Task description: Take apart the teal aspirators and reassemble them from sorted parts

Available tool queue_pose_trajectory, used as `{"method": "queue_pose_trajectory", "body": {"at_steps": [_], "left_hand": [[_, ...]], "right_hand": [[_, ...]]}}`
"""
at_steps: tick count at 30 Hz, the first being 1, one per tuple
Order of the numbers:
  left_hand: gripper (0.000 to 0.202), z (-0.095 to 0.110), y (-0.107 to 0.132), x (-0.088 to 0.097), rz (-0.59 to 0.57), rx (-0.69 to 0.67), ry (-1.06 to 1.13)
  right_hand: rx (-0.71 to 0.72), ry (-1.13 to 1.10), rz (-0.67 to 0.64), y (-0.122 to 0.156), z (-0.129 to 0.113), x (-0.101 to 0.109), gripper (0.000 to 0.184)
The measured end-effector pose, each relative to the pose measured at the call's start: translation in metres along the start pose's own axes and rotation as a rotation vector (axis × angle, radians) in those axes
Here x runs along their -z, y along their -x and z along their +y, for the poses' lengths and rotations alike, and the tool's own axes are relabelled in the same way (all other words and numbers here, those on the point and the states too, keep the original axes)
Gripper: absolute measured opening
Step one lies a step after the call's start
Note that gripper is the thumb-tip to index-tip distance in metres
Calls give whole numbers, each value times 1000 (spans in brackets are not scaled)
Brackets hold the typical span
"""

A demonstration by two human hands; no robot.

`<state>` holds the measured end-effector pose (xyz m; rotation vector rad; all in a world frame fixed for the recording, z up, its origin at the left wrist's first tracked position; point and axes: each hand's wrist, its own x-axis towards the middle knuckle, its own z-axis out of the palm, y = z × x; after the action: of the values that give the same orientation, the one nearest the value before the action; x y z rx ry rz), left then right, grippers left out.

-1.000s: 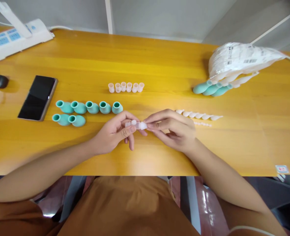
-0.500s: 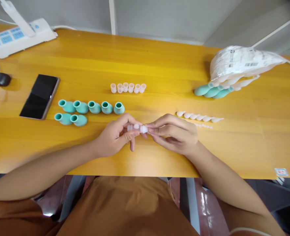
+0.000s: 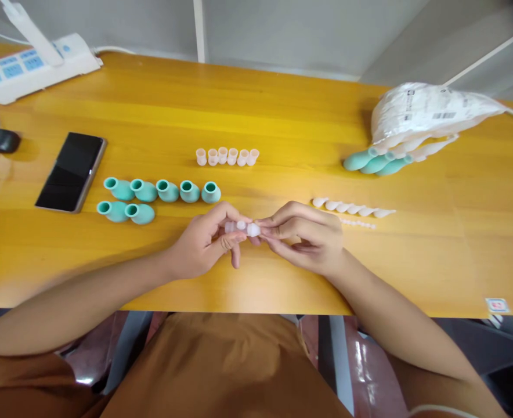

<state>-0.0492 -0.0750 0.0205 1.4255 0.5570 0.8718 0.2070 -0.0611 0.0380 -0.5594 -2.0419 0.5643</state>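
Note:
My left hand (image 3: 203,241) is closed round a small translucent plastic tube piece (image 3: 231,227), held between thumb and fingers above the table. My right hand (image 3: 306,235) pinches a whitish tapered tip (image 3: 253,230) at the tube piece's right end; the two parts touch, but how deep the tip sits is hidden by my fingers. To the right of my right hand lie a row of white teardrop-shaped nozzles (image 3: 343,207) and a line of tiny white pieces (image 3: 361,223). Teal squeeze bulbs (image 3: 140,213) with open necks lie in two rows beyond my left forearm.
Several small pale cups (image 3: 223,155) stand in a row farther back. Assembled teal bulbs with white nozzles (image 3: 378,161) lie by a white plastic bag (image 3: 430,110) at right. A phone (image 3: 70,172), a black mouse-like object (image 3: 0,140) and a power strip (image 3: 39,67) are at left.
My right hand has shifted slightly left, toward the tube piece, and more of the tiny white pieces shows beside it. My left hand keeps its hold.

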Motion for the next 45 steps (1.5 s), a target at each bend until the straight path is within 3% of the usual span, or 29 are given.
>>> {"method": "queue_pose_trajectory", "body": {"at_steps": [11, 17, 27, 32, 37, 42, 45], "left_hand": [[16, 0, -1, 0, 32, -4, -47], [11, 5, 0, -2, 76, -15, -191], [11, 10, -2, -3, 116, -10, -233], [10, 6, 0, -3, 88, -42, -210], [6, 6, 4, -1, 85, -114, -411], [11, 20, -4, 13, 45, -139, -655], [30, 32, -13, 30, 74, -330, -812]], "right_hand": [[-25, -14, 23, 3, 1, -3, 17], [-18, 15, 20, 3, 4, -4, 19], [-25, 59, -19, -1, 4, -8, 31], [-78, -40, 7, 2, 0, -11, 18], [-230, -260, 43, 2, -2, -16, 15], [-238, -315, 88, -1, -3, -17, 16], [-244, -290, 136, -2, -3, -16, 15]]}}
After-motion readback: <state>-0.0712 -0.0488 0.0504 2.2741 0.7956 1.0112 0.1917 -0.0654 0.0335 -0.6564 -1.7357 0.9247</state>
